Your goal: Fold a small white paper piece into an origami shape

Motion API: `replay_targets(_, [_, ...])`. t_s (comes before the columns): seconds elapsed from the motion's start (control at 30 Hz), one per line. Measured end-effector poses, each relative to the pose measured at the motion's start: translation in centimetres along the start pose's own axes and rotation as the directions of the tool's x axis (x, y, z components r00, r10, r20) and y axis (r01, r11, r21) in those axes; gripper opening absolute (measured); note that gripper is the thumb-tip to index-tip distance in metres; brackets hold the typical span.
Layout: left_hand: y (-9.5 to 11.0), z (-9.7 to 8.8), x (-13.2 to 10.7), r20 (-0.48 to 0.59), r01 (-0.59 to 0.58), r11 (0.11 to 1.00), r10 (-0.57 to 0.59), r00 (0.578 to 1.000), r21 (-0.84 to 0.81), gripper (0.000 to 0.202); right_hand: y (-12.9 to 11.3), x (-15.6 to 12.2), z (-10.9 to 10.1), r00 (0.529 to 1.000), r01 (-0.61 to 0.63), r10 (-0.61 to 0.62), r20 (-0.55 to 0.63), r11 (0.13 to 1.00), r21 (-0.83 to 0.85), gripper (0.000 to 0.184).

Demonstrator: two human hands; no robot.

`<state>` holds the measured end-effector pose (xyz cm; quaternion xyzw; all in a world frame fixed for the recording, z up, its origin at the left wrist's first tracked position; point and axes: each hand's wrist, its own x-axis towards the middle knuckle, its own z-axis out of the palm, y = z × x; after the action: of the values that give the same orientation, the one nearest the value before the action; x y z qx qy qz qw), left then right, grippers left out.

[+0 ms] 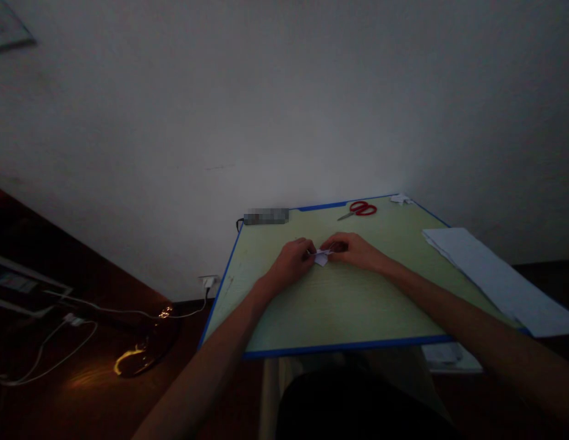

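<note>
A small folded piece of white paper [321, 258] is held between my two hands, over the middle of the pale green tabletop [330, 305]. My left hand [295, 258] pinches its left side with bent fingers. On the other side, my right hand [351, 249] grips the paper's right part between thumb and fingers. The fingers cover some of the paper's edges, and its exact folded shape is too small to make out. Beyond my right hand lies a pair of scissors [360, 209] with red handles, blades pointing left.
Paper scraps [401, 199] lie at the far right corner. A stack of white paper [490, 275] overhangs the right edge. A blurred dark object [266, 216] sits at the far left corner. The wall [284, 104] stands behind; a white cable [128, 311] runs to a plug [208, 282] at left.
</note>
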<state>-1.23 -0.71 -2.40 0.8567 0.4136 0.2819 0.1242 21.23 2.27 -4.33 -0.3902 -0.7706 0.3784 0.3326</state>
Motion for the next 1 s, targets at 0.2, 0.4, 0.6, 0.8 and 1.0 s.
replay_targets(0.2, [0.0, 0.2, 0.0, -0.014, 0.017, 1.000, -0.017, 1.000, -0.004, 0.010, -0.3, -0.1, 0.3, 0.999, -0.007, 0.005, -0.040, 0.999, -0.036, 0.024])
replay_targets(0.4, [-0.2, 0.3, 0.1, -0.020, 0.021, 1.000, -0.022, 1.000, -0.011, 0.009, -0.5, -0.4, 0.2, 0.998, 0.022, -0.028, -0.057, 0.995, -0.099, 0.017])
replay_targets(0.6, [-0.1, 0.2, 0.1, -0.008, 0.034, 0.999, -0.034, 0.999, -0.040, 0.010, -1.2, -0.7, -0.4, 0.989, 0.144, -0.150, 0.003, 0.947, -0.286, 0.013])
replay_targets(0.8, [0.1, 0.1, 0.1, 0.004, 0.001, 1.000, -0.001, 1.000, 0.006, 0.009, -1.5, -0.7, -0.7, 0.979, 0.204, -0.195, 0.063, 0.900, -0.386, 0.015])
replay_targets(1.0, [0.0, 0.0, 0.3, 0.020, 0.004, 1.000, -0.004, 1.000, 0.029, 0.017, -1.6, -1.0, -0.8, 0.970, 0.244, -0.229, 0.087, 0.867, -0.436, 0.015])
